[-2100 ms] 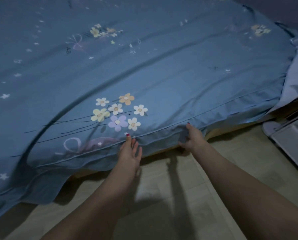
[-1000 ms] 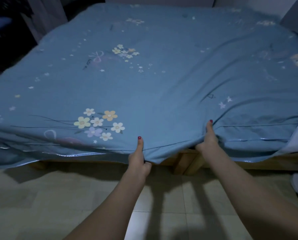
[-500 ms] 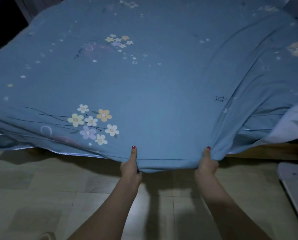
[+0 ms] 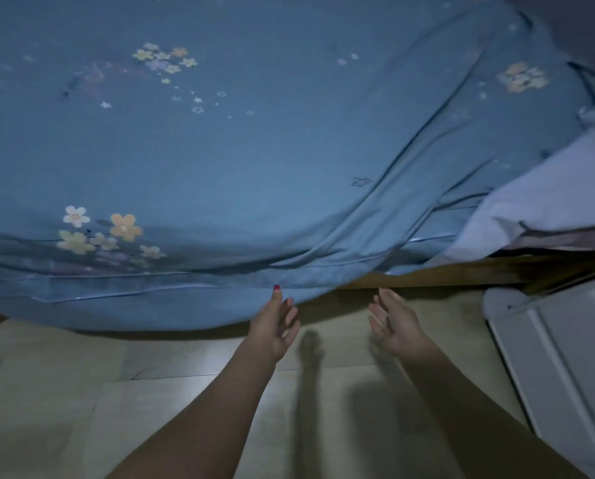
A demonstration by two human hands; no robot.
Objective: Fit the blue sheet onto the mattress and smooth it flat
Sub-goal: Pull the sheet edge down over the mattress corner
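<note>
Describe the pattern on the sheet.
Blue sheet printed with clusters of small flowers in white, yellow, orange and lilac, plus scattered little stars; the head view shows it.

Bare forearms, no sleeves; red polish on the left hand [image 4: 272,326] thumbnail.

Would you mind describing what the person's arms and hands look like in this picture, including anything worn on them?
Both forearms are bare as far as the frame shows: no sleeves, gloves, watch or bracelets are visible. The left hand has red polish, clearest on the nail of its raised thumb. The right hand shows no rings; its nails cannot be made out in the dim, slightly blurred picture.
</note>
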